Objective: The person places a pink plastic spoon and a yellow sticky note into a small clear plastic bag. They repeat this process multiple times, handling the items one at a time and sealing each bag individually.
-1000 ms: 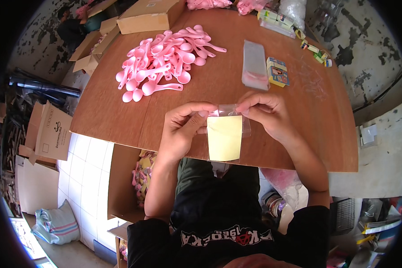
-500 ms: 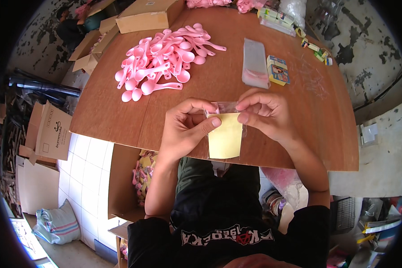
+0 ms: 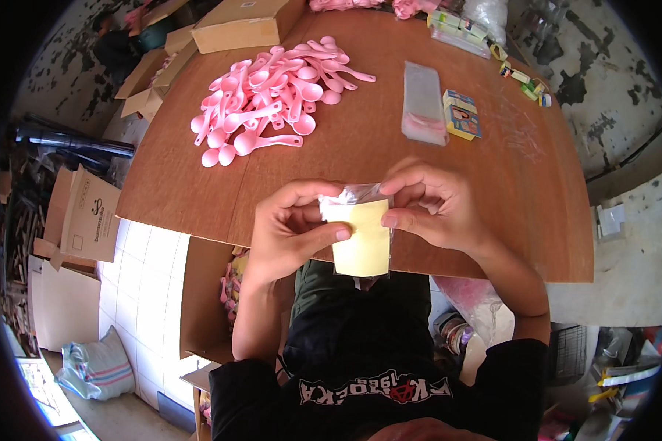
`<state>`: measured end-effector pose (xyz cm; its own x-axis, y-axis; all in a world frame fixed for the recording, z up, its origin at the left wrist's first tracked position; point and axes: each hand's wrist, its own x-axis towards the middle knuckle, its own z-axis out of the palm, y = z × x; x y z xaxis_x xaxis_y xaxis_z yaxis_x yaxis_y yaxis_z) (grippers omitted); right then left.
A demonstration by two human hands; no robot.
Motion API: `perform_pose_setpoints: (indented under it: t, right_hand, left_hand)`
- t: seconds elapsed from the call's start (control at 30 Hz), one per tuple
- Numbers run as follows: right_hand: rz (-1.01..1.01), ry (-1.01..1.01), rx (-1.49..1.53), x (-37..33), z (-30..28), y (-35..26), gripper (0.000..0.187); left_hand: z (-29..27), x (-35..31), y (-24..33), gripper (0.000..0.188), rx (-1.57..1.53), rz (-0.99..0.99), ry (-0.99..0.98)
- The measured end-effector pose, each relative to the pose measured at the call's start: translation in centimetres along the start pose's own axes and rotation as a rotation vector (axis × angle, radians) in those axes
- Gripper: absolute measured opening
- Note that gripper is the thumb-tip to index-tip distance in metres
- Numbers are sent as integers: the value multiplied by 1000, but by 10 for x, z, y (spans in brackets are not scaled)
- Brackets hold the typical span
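Between both hands, over the near table edge, is a clear plastic bag (image 3: 354, 194) with a plain yellow card (image 3: 363, 246) in it. My left hand (image 3: 287, 229) pinches the bag's upper left side, thumb lying on the card. The bag's upper right corner is gripped by my right hand (image 3: 432, 209), its thumb at the card's edge. Whatever lies behind the card is hidden. Farther off on the table, a heap of pink plastic spoons (image 3: 261, 110) spreads to the left. A stack of clear bags (image 3: 422, 92) lies to the right, beside a stack of blue and yellow printed cards (image 3: 462, 117).
A cardboard box (image 3: 243, 26) stands at the table's far left. More printed packs (image 3: 460, 33) lie at the far right edge. Below the table (image 3: 176, 184), an open carton (image 3: 202, 294) holds pink and yellow pieces. A white sack (image 3: 95, 365) rests on the floor.
Both hands have drawn the bag slightly nearer and to the left. The bag's top now looks more crumpled, and the pink bit seen by the left fingers no longer shows.
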<state>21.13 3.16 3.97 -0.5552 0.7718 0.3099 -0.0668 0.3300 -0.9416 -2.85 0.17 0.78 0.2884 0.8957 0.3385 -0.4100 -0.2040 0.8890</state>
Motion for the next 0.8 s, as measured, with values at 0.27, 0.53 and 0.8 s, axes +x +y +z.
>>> perform_pose_setpoints:
  t: [0.27,0.53,0.8]
  right_hand:
    - [20,9,-366,-9,-14,31,30]
    - [11,-18,-385,-7,-16,40,28]
    - [53,25,-384,-2,-15,39,19]
  left_hand:
    - [-73,-86,7,42,-166,162,0]
    - [-160,-198,-50,41,210,-443,436]
    - [-253,-277,-175,79,1699,-749,437]
